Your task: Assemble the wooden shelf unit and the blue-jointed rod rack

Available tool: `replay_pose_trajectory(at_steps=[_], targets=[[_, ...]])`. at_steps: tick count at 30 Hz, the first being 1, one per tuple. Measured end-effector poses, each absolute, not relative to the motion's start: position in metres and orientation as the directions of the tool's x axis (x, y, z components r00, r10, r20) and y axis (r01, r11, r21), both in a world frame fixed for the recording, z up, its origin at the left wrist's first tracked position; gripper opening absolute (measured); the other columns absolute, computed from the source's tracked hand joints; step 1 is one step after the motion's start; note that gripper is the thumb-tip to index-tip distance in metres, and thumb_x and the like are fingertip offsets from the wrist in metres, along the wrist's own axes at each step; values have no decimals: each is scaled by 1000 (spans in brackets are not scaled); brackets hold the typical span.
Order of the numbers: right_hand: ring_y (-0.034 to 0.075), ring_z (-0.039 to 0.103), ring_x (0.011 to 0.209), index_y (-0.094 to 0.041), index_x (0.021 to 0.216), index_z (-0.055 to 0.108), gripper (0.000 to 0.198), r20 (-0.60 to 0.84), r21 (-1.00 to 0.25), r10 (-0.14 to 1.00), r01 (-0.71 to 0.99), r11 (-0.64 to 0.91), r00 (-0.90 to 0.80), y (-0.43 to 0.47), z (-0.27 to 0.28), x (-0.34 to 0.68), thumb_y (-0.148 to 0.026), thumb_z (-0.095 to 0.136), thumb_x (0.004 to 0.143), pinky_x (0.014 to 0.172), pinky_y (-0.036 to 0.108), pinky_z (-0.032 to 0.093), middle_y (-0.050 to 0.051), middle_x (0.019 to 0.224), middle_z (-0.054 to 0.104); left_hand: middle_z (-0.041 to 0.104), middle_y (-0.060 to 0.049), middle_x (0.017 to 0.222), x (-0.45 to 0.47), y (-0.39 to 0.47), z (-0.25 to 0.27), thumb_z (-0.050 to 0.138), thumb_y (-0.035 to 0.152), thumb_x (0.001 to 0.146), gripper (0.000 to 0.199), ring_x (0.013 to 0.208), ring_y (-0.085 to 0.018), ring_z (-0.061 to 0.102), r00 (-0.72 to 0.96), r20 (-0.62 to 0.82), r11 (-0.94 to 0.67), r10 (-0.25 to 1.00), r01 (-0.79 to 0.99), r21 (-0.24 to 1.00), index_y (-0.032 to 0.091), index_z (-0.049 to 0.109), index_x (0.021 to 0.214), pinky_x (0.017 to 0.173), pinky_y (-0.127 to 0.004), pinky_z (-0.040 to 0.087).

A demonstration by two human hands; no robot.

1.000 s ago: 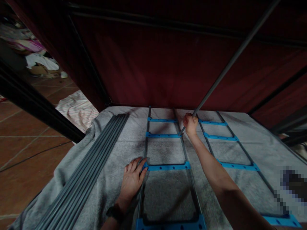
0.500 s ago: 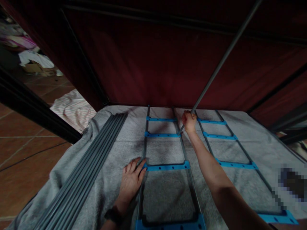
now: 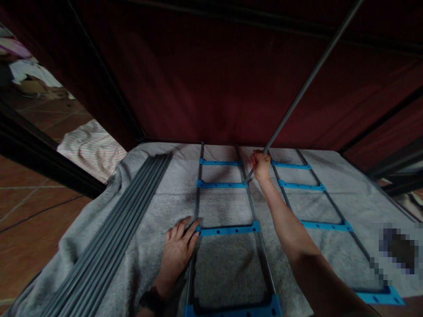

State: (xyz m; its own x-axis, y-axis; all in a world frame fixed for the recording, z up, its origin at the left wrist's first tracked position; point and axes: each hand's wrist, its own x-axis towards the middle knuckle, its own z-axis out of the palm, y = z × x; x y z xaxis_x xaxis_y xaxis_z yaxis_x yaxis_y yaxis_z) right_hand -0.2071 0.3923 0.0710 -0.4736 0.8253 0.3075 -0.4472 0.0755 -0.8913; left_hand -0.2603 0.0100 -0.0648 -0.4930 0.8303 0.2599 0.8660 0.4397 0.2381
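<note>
My right hand (image 3: 260,164) is wrapped around a long grey tube (image 3: 299,94), which slants up to the upper right. The tube's lower end meets the right end of a blue crosspiece (image 3: 222,185) on the middle ladder-like frame. That frame lies flat, with grey side tubes (image 3: 197,200) and several blue crosspieces. My left hand (image 3: 178,244) rests with fingers spread on the frame's left side, at the left end of a nearer blue crosspiece (image 3: 228,230). A dark band circles my left wrist.
A bundle of grey tubes (image 3: 115,233) lies on the grey blanket (image 3: 158,264) at left. A second blue-and-grey frame (image 3: 325,225) lies at right. Dark red fabric (image 3: 205,92) hangs behind, crossed by dark bars. A black post (image 3: 49,154) stands left, over the tiled floor (image 3: 20,259).
The whole view has shifted slightly to the right. Both hands keep their places on the tube and the frame.
</note>
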Motion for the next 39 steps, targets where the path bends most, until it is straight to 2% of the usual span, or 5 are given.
replay_pose_trajectory(at_steps=[5,14,24,32,39], targets=[[5,20,36,-25,52,30,45,316,-890,804,-452,66,-504,394,68,-209,-41,69,69,33,20,15,-10,44,23,57,-8,143,-260,11,-64,47,35,102,46,128,-29,52,-495,252,445,831,865,233,36,51,147,96,-47,44],[5,18,36,-25,53,27,47,327,-882,778,-469,47,-536,394,68,-207,-38,70,68,32,20,15,-11,45,21,57,-8,143,-258,11,-61,48,35,102,45,127,-29,52,-503,238,454,831,860,235,35,51,147,95,-46,44],[6,18,37,-26,55,25,46,303,-908,814,-411,87,-496,393,69,-206,-43,64,71,35,22,15,-10,45,21,58,-9,143,-259,13,-60,45,35,102,45,127,-30,52,-508,239,453,827,855,251,35,52,147,96,-47,45],[7,20,38,-26,53,27,40,310,-909,837,-398,123,-450,391,68,-208,-42,61,67,35,23,16,-10,44,25,59,-10,141,-257,13,-56,45,34,100,46,126,-31,52,-515,246,441,821,846,300,34,54,145,100,-49,44],[7,21,38,-26,54,28,39,308,-918,868,-361,163,-390,391,68,-210,-46,60,67,36,23,17,-11,42,24,58,-8,141,-258,13,-56,43,41,103,43,128,-28,49,-524,223,446,822,836,321,34,55,144,100,-47,42]])
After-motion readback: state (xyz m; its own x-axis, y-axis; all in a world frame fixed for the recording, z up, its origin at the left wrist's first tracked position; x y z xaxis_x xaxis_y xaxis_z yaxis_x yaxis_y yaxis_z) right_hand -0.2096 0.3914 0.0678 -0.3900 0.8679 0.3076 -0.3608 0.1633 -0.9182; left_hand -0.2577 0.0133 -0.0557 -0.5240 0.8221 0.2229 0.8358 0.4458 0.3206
